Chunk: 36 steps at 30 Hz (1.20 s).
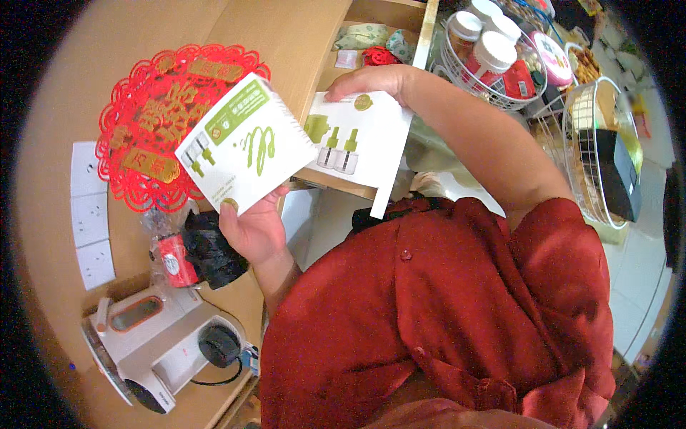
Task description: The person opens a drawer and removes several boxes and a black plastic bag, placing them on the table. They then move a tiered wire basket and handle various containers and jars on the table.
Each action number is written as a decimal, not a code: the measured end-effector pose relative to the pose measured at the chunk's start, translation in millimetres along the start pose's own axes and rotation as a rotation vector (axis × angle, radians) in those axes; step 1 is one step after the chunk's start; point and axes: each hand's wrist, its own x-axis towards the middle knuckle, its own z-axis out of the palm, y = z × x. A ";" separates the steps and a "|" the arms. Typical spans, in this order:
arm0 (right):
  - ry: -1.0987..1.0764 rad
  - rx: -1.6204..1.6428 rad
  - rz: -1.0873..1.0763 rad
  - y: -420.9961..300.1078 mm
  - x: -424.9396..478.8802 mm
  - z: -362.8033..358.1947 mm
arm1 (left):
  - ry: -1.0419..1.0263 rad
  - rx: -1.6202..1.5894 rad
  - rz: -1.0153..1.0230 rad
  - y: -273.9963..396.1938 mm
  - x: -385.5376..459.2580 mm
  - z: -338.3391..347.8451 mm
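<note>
My left hand (pixel 254 233) grips a white and green cardboard box (pixel 284 126) from below, its thumb on the printed face. The box is tilted and shows pictures of small bottles with green tops, like liquid refills. A second box (pixel 356 153) of similar print is held by my right hand (pixel 370 83) along its upper edge. A narrow white flap (pixel 381 199) hangs from its lower corner. Both boxes are in front of a pulled-out wooden drawer (pixel 423 37), and the left one covers part of the other. Inside the drawer are a patterned pouch (pixel 362 36) and a red item (pixel 380 55).
A red and gold paper-cut decoration (pixel 161 115) and white socket plates (pixel 90 214) are at the left. Below them are a black plastic bag (pixel 214 252), a red packet (pixel 177 260) and a white appliance (pixel 166 343). Wire baskets (pixel 568 134) with jars (pixel 493 51) stand at the right.
</note>
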 end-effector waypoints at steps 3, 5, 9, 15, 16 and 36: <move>0.088 -0.086 0.006 -6.2 -7.0 7.7 | 0.031 -0.005 0.005 -1.0 0.1 -0.6; 0.083 -0.131 -0.003 -11.0 -13.1 12.5 | 0.027 0.002 0.031 -0.6 -1.6 1.8; 0.067 -0.208 -0.021 -8.2 -7.1 6.5 | -0.014 -0.010 0.045 -3.4 1.8 -1.7; 0.007 -0.158 0.027 -3.9 -6.1 -1.8 | -0.023 0.011 0.045 -1.7 0.6 0.3; -0.012 -0.169 0.039 -3.5 -7.8 -5.0 | -0.032 -0.004 0.033 -1.2 0.9 -2.2; 0.040 -0.097 -0.085 2.1 -21.6 -12.9 | -0.009 -0.091 0.035 -0.3 -3.4 2.1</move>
